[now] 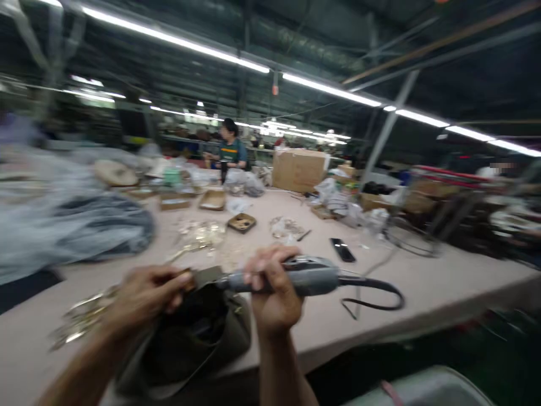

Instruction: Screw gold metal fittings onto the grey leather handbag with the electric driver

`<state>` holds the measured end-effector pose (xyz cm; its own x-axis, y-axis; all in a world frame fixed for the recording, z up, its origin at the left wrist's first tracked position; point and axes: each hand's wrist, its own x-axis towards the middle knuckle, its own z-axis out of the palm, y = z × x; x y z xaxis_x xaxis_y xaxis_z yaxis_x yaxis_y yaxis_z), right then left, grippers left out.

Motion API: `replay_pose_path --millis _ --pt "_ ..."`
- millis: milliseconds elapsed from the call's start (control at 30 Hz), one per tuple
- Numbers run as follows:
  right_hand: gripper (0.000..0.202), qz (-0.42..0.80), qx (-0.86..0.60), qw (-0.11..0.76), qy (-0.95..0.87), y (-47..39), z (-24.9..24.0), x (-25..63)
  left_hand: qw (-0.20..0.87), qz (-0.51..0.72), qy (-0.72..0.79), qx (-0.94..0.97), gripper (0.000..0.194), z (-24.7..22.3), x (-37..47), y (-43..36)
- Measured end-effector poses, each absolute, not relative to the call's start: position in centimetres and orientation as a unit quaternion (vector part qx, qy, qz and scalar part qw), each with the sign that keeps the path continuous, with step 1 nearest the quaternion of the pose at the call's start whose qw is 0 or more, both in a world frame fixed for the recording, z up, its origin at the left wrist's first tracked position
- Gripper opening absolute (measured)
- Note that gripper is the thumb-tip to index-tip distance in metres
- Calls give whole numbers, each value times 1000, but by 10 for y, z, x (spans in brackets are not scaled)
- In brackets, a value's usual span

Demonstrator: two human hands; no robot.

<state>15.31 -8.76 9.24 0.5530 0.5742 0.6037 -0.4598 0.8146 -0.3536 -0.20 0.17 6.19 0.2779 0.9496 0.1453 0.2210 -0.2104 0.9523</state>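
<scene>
My right hand [274,293] is wrapped round a grey corded electric screwdriver [315,279]. Its tip points left and meets the upper edge of an olive-green bag [236,332], where a small flat tab [208,275] sticks up. At the other side of that tab my left hand [147,293] is closed in a pinch. A small brownish, brass-looking piece [189,279] shows at its fingertips, too blurred to name. The bag's mouth gapes towards me, its inside dark. Gold-coloured metal parts [87,316] lie on the table left of the bag.
On the pale table [422,293] lie a phone [342,250], a small tray of parts [242,223] and more shiny metal pieces [207,234]. Plastic-wrapped goods [76,225] heap up at left. A cardboard box [300,169] stands at the back; a co-worker [230,149] is beyond the table.
</scene>
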Motion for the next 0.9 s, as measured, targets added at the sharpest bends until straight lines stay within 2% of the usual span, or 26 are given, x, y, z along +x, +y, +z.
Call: replay_pose_path --millis 33,167,267,900 --pt "12 281 -103 877 -375 -92 93 150 482 386 415 668 57 61 -14 -3" --pt "10 202 -130 868 -435 -81 88 152 496 408 441 627 40 47 -33 6" --pt "12 198 -118 856 -463 -74 84 150 536 425 417 598 27 35 -31 15" --pt "16 170 -165 843 -484 -70 73 121 529 434 422 595 21 40 -28 -2"
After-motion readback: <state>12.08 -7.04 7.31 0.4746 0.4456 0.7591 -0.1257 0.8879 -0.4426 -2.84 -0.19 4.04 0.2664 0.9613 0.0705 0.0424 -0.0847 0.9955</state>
